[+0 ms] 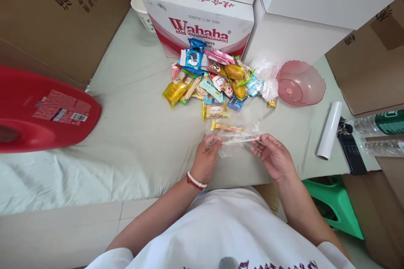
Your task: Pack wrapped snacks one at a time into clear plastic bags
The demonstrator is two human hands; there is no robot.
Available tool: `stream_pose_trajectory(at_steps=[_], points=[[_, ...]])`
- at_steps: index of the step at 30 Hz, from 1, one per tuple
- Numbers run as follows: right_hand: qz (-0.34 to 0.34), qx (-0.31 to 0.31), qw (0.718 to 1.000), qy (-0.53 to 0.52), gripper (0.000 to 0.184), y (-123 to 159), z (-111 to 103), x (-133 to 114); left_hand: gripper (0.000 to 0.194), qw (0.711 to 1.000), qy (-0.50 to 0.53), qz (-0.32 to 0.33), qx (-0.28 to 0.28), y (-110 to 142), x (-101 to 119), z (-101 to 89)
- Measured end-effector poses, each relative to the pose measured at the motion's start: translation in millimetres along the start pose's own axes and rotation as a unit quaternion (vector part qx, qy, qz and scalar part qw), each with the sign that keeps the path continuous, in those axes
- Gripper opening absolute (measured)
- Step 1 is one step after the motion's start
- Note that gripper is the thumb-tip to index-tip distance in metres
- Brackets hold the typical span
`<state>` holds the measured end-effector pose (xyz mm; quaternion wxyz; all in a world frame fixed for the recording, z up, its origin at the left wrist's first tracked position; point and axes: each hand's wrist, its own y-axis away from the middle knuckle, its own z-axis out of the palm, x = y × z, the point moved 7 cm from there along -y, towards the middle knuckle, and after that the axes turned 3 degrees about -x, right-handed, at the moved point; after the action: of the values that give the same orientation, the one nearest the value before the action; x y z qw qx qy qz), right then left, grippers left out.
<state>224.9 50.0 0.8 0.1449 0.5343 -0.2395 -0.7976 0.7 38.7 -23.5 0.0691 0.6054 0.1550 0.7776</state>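
Observation:
Between my two hands stretches a clear plastic bag (pixel 235 138), its near edge pulled fairly straight. My left hand (pixel 207 151) pinches the bag's left end, a beaded bracelet on that wrist. At the right end, my right hand (pixel 274 153) grips the edge between thumb and forefinger, the other fingers loosely curled. A thin yellow-and-orange wrapped stick (pixel 227 127) shows at the bag's far side; whether it lies inside or under the film I cannot tell. Just beyond sits a yellow-wrapped cake (pixel 215 110), in front of a heap of packaged snacks (pixel 211 86).
A white-and-red Wahaha carton (pixel 198 21) stands behind the snacks. Crumpled clear bags (pixel 267 77) lie by a pink bowl (pixel 301 83). To the right are a white roll (pixel 330 130), a black object (pixel 352 153) and plastic bottles (pixel 366 127); a red jug (pixel 47 109) stands left.

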Motion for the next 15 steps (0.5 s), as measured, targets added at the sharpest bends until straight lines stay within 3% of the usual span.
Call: stream_pose_trajectory(at_steps=[6, 9, 12, 15], points=[[-0.031, 0.011, 0.995, 0.098, 0.038, 2.6, -11.9, -12.3, 0.050, 0.975, 0.014, -0.134, -0.177, 10.7, -7.5, 11.2], [-0.036, 0.017, 0.991, 0.127, 0.034, 3.6, -15.3, -15.9, 0.051, 0.970, -0.004, -0.165, -0.180, 11.2, -7.1, 5.4], [-0.042, 0.043, 0.992, 0.109, 0.028, 2.9, -17.4, -16.2, 0.052, 0.959, 0.043, -0.210, -0.183, 12.2, -10.4, 4.0], [-0.058, 0.064, 0.994, 0.071, 0.025, 1.9, -19.6, -16.4, 0.051, 0.944, 0.063, -0.234, -0.225, 17.1, -9.3, 8.3]])
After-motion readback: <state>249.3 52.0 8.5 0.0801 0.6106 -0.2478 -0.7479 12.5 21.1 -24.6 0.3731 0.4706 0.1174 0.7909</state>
